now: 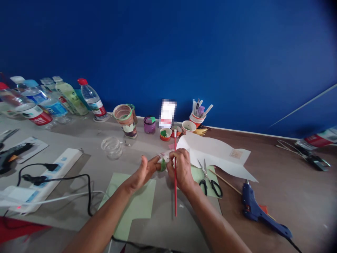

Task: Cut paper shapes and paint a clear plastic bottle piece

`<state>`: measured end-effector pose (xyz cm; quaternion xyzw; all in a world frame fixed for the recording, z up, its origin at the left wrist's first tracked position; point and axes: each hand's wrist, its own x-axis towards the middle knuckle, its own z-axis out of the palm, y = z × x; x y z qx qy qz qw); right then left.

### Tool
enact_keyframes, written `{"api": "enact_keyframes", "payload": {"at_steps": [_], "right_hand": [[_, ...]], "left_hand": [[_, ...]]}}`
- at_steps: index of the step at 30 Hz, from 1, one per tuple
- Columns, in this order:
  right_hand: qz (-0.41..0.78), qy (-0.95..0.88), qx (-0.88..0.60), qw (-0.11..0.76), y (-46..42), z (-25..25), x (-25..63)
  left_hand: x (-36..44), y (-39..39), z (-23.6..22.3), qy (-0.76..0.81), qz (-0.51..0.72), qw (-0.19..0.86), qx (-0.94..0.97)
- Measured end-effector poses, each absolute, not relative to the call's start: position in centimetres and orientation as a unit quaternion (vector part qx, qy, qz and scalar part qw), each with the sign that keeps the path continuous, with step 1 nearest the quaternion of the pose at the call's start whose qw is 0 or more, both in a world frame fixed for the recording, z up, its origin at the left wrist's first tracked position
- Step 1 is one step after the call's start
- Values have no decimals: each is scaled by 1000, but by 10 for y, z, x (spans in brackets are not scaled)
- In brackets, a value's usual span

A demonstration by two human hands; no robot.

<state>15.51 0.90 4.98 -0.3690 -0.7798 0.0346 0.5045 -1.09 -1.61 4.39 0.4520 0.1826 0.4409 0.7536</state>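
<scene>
My left hand (143, 172) has its thumb raised and its fingers at a small clear plastic piece (163, 164) with a green painted band, seemingly supporting it from inside. My right hand (181, 168) is closed around a red-handled paintbrush (175, 196), held upright with its pale end at the top. Its fingertips also meet the plastic piece, partly hiding it. Just beyond the hands stand a small pot of green paint (165, 134) and a paper cup (189, 126). Black-handled scissors (207, 179) lie right of my right hand.
White paper (210, 151) and green sheets (142, 200) lie on the table. A blue glue gun (254, 207) is at right, a power strip (61, 165) with cables at left. Several bottles (94, 102), a painted cup (126, 119) and a clear cut bottle piece (112, 147) stand farther back.
</scene>
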Motion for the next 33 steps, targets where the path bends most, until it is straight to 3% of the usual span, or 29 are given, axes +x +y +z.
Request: {"api": "enact_keyframes", "payload": {"at_steps": [6, 16, 23, 33], "right_hand": [[32, -708, -429, 560, 12, 59, 176], [62, -704, -365, 606, 8, 61, 175], [108, -732, -382, 554, 6, 61, 174], [163, -705, -382, 574, 5, 54, 171]], "left_hand": [[-13, -14, 46, 185, 474, 744, 433], [-23, -7, 51, 223, 598, 704, 312], [-22, -9, 57, 213, 614, 716, 256], [-21, -9, 55, 201, 610, 701, 310]]}}
